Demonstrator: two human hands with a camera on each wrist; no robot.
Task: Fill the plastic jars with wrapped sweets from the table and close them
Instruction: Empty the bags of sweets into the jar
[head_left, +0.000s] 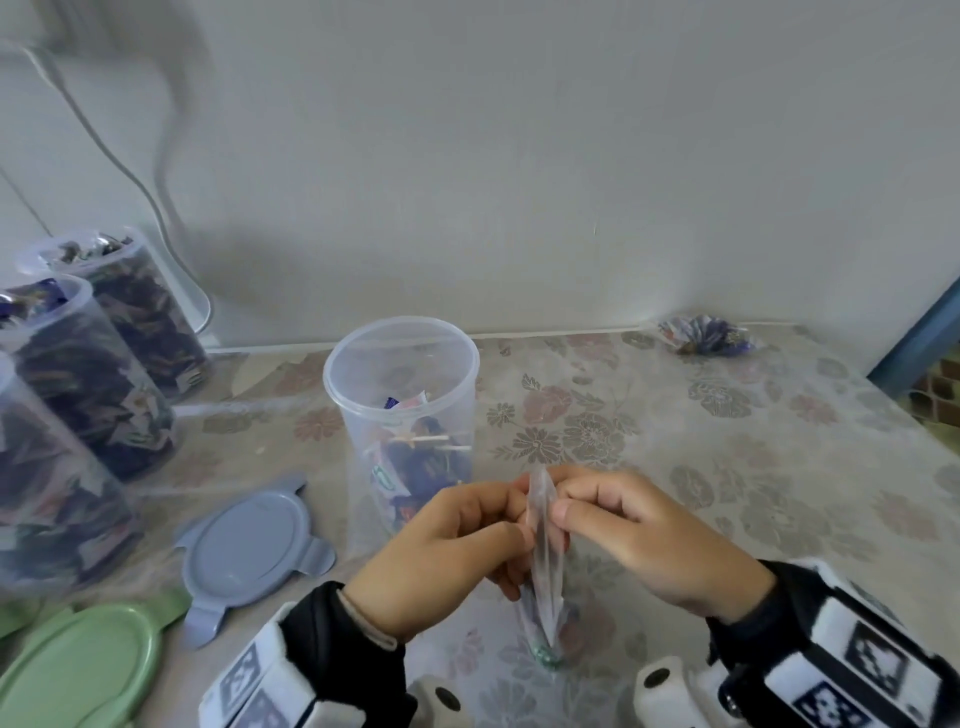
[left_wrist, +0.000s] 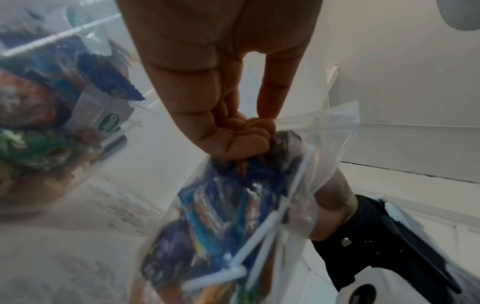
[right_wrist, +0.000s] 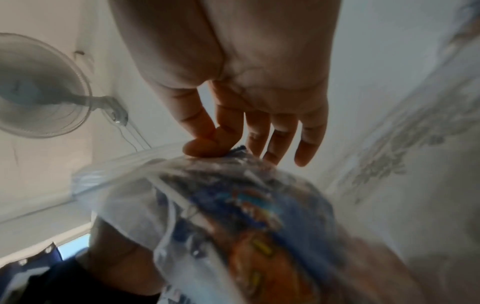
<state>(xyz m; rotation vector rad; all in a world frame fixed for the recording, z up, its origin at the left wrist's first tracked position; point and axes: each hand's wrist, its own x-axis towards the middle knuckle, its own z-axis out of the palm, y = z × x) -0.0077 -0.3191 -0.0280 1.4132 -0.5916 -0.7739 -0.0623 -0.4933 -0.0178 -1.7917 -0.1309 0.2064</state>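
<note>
Hands meet just in front of the open jar (head_left: 400, 410): the left hand (head_left: 441, 551) and the right hand (head_left: 639, 540) each pinch one side of the mouth of a clear plastic bag (head_left: 544, 561) that hangs between them with wrapped sweets (left_wrist: 207, 216) inside, its bottom near the tablecloth (head_left: 727, 467); the step in hand seems to be parting the bag's top, and it would go best with both pinches kept close to the seal, pulled evenly apart, the bag held upright so nothing spills, then tipped over the jar's rim; that jar stands uncapped and only partly filled, so it likely takes this load. Counted in the head view: three filled jars (head_left: 88, 379) at the left, one open jar, one blue-grey lid (head_left: 249, 551), one green lid (head_left: 78, 670) fully seen with a sliver of another green piece at the edge, and one small heap of sweets (head_left: 706, 335) by the far wall.
</note>
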